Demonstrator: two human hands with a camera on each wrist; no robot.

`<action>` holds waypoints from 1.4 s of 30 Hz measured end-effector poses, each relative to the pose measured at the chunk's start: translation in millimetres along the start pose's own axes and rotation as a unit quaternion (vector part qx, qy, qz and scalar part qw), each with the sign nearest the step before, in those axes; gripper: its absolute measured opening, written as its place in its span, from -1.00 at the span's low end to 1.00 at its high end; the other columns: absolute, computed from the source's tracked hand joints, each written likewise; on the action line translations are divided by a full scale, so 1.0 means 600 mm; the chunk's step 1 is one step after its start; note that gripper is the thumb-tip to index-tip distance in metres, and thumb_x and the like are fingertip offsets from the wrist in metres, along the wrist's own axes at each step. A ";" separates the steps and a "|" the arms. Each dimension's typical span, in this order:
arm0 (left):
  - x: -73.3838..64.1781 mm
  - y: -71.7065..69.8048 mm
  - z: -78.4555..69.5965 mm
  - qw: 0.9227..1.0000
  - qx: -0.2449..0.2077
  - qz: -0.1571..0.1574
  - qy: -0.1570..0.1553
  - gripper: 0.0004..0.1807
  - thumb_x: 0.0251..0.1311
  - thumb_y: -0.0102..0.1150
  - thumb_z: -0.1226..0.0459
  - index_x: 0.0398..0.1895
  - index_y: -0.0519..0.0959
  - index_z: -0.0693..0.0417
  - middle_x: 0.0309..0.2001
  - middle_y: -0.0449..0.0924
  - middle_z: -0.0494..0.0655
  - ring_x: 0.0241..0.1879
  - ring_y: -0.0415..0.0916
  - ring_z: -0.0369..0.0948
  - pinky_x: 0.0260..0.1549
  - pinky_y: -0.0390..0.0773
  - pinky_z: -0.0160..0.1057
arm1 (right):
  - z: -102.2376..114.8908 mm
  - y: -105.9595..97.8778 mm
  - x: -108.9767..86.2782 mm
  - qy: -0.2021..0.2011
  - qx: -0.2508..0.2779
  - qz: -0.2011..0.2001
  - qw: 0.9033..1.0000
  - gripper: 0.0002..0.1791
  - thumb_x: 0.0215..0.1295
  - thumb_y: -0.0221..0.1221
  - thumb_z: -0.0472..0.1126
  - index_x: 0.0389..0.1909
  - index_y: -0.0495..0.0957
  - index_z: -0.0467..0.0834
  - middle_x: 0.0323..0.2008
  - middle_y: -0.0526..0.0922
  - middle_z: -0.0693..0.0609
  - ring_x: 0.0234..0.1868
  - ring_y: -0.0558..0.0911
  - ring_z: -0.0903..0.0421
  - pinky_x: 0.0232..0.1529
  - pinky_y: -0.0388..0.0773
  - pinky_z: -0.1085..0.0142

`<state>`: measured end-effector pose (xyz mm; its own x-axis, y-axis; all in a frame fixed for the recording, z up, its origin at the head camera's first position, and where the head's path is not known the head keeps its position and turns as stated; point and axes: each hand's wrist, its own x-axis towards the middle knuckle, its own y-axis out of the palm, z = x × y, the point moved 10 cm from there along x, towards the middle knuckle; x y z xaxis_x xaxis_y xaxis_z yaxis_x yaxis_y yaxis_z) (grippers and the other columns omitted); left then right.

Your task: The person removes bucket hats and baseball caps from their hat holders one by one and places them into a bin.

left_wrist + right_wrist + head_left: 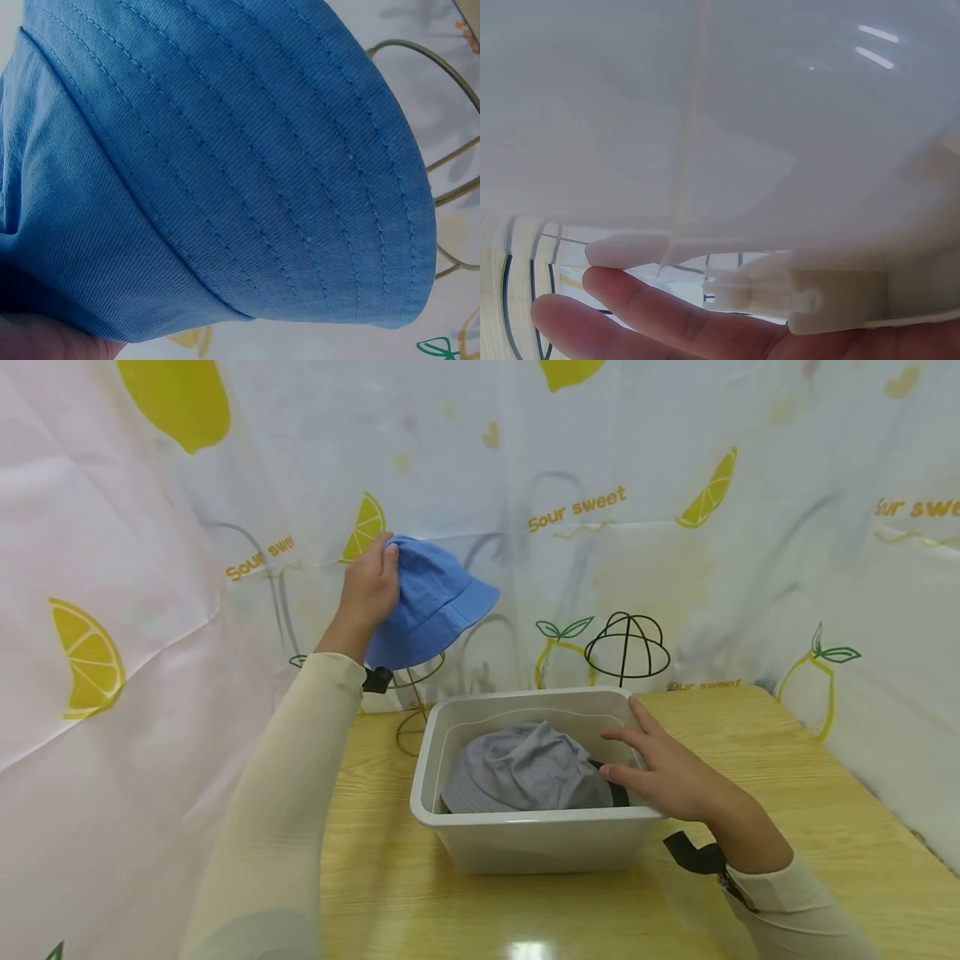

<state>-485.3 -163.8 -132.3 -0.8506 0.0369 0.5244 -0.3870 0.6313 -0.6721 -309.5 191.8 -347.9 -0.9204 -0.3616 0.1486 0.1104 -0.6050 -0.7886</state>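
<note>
My left hand (372, 581) grips a blue bucket hat (435, 602) by its crown, up in the air on the left. Its stitched brim fills much of the left wrist view. In the head view the hat overlaps the top of a gold wire hat stand (420, 697). My right hand (663, 768) rests at the right rim of a white plastic bin (540, 843), thumb inside and other fingers extended along the wall. Straight fingers (667, 311) show against the bin's outer side in the right wrist view. A crumpled grey bucket hat (525, 768) lies in the bin.
A black wire hat stand (627, 647) rises behind the bin, its lower part hidden. Something black (617, 789) lies beside the grey hat. The wooden table (750, 760) meets a lemon-printed curtain (450, 460) at the back and sides.
</note>
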 end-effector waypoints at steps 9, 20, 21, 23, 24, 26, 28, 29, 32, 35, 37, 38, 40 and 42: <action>-0.006 0.011 -0.042 0.999 -0.002 -0.005 0.049 -0.41 0.67 -0.31 0.05 0.61 0.23 0.07 0.61 0.18 0.02 0.62 0.07 -0.10 0.60 0.02 -0.19 | -0.002 -0.004 0.000 -0.001 -0.006 -0.004 1.000 -0.31 0.50 0.14 0.23 0.46 0.40 -0.09 0.67 -0.39 -0.23 0.61 -0.05 -0.45 0.37 0.20 -0.43; -0.022 0.022 -0.060 0.998 0.000 0.024 0.055 -0.37 0.67 -0.38 -0.03 0.66 0.13 -0.01 0.63 0.10 -0.11 0.63 0.01 -0.19 0.60 0.00 -0.22 | -0.005 0.002 0.008 -0.001 -0.007 -0.001 1.000 -0.31 0.50 0.13 0.24 0.46 0.41 -0.08 0.67 -0.39 -0.26 0.62 -0.08 -0.44 0.38 0.19 -0.43; -0.024 0.023 -0.063 0.998 0.000 0.027 0.058 -0.37 0.67 -0.38 -0.04 0.66 0.13 -0.02 0.63 0.10 -0.13 0.63 0.01 -0.20 0.60 0.00 -0.23 | -0.005 0.002 0.009 -0.001 -0.007 0.000 1.000 -0.31 0.50 0.13 0.24 0.46 0.41 -0.08 0.67 -0.39 -0.25 0.62 -0.08 -0.44 0.38 0.19 -0.43; -0.028 0.023 -0.072 0.998 -0.005 0.028 0.064 -0.37 0.67 -0.37 -0.04 0.66 0.14 -0.02 0.63 0.10 -0.14 0.63 0.01 -0.22 0.59 0.01 -0.24 | -0.004 0.001 0.009 -0.001 -0.006 0.000 1.000 -0.32 0.50 0.13 0.23 0.46 0.41 -0.08 0.67 -0.40 -0.24 0.62 -0.09 -0.44 0.38 0.19 -0.43; -0.030 0.022 -0.076 0.997 -0.005 0.028 0.067 -0.38 0.67 -0.36 -0.03 0.65 0.16 -0.02 0.63 0.11 -0.14 0.62 0.02 -0.22 0.59 0.01 -0.24 | -0.003 0.001 0.009 -0.002 -0.006 0.000 1.000 -0.32 0.50 0.13 0.23 0.46 0.41 -0.08 0.67 -0.40 -0.24 0.62 -0.09 -0.44 0.38 0.19 -0.43; -0.035 0.023 -0.087 0.997 -0.007 0.033 0.073 -0.38 0.67 -0.35 -0.03 0.65 0.17 -0.03 0.63 0.12 -0.15 0.62 0.04 -0.21 0.59 0.03 -0.24 | -0.002 0.001 0.009 -0.003 -0.006 0.000 1.000 -0.32 0.50 0.12 0.24 0.46 0.41 -0.08 0.67 -0.40 -0.24 0.62 -0.08 -0.44 0.38 0.19 -0.43; -0.041 0.027 -0.099 0.996 -0.008 0.041 0.081 -0.40 0.67 -0.33 -0.01 0.64 0.18 -0.02 0.62 0.13 -0.13 0.61 0.06 -0.19 0.59 0.05 -0.22 | -0.001 0.000 0.009 -0.004 -0.007 -0.001 1.000 -0.32 0.50 0.13 0.23 0.46 0.42 -0.07 0.67 -0.39 -0.24 0.61 -0.07 -0.44 0.37 0.20 -0.43; -0.044 0.029 -0.104 0.995 -0.007 0.044 0.084 -0.40 0.67 -0.32 0.00 0.64 0.18 -0.02 0.62 0.14 -0.13 0.61 0.07 -0.18 0.59 0.06 -0.21 | -0.001 -0.001 0.008 -0.004 -0.008 -0.002 1.000 -0.33 0.50 0.13 0.23 0.46 0.42 -0.08 0.67 -0.39 -0.25 0.61 -0.07 -0.44 0.37 0.20 -0.42; -0.054 0.039 -0.116 0.994 -0.004 0.060 0.090 -0.41 0.67 -0.30 0.01 0.64 0.19 -0.03 0.62 0.16 -0.12 0.61 0.09 -0.14 0.58 0.08 -0.17 | -0.001 -0.002 0.008 -0.004 -0.007 -0.003 1.000 -0.33 0.50 0.13 0.22 0.46 0.42 -0.09 0.67 -0.39 -0.25 0.61 -0.06 -0.44 0.37 0.21 -0.42; -0.062 0.049 -0.125 0.993 -0.005 0.074 0.094 -0.41 0.67 -0.29 0.01 0.63 0.21 -0.04 0.61 0.19 -0.12 0.60 0.12 -0.10 0.58 0.11 -0.12 | -0.002 -0.004 0.008 -0.005 -0.008 -0.005 1.000 -0.33 0.50 0.14 0.21 0.45 0.42 -0.09 0.67 -0.39 -0.24 0.61 -0.06 -0.44 0.36 0.22 -0.43; -0.067 0.055 -0.128 0.992 -0.007 0.086 0.091 -0.42 0.67 -0.29 0.00 0.63 0.22 -0.06 0.60 0.21 -0.10 0.60 0.13 -0.06 0.58 0.11 -0.08 | -0.003 -0.003 0.009 -0.005 -0.008 -0.005 1.000 -0.33 0.50 0.13 0.22 0.46 0.42 -0.09 0.67 -0.39 -0.23 0.61 -0.06 -0.45 0.36 0.21 -0.43; -0.069 0.057 -0.130 0.992 -0.009 0.092 0.089 -0.42 0.67 -0.29 -0.01 0.63 0.23 -0.07 0.60 0.23 -0.08 0.60 0.13 -0.05 0.58 0.12 -0.06 | -0.003 -0.003 0.009 -0.005 -0.008 -0.005 1.000 -0.33 0.50 0.13 0.22 0.46 0.42 -0.08 0.67 -0.39 -0.23 0.61 -0.06 -0.45 0.36 0.21 -0.43; -0.073 0.062 -0.133 0.991 -0.012 0.101 0.087 -0.42 0.67 -0.28 -0.01 0.62 0.24 -0.08 0.58 0.26 -0.04 0.59 0.15 -0.03 0.57 0.13 -0.03 | -0.004 -0.001 0.009 -0.005 -0.006 -0.004 1.000 -0.33 0.51 0.13 0.22 0.46 0.41 -0.08 0.67 -0.39 -0.23 0.61 -0.06 -0.45 0.36 0.21 -0.43; -0.076 0.065 -0.134 0.990 -0.017 0.109 0.084 -0.43 0.66 -0.28 -0.02 0.61 0.26 -0.10 0.56 0.29 -0.01 0.58 0.16 0.00 0.57 0.14 0.00 | -0.004 0.000 0.009 -0.004 -0.005 -0.003 1.000 -0.33 0.51 0.12 0.23 0.46 0.41 -0.08 0.67 -0.40 -0.22 0.61 -0.06 -0.44 0.36 0.21 -0.43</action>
<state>-432.7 -78.6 -140.4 -0.8404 0.3016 0.4503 -0.1858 0.6202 -0.7621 -315.3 191.7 -348.7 -0.9182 -0.3637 0.1569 0.1022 -0.6003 -0.7932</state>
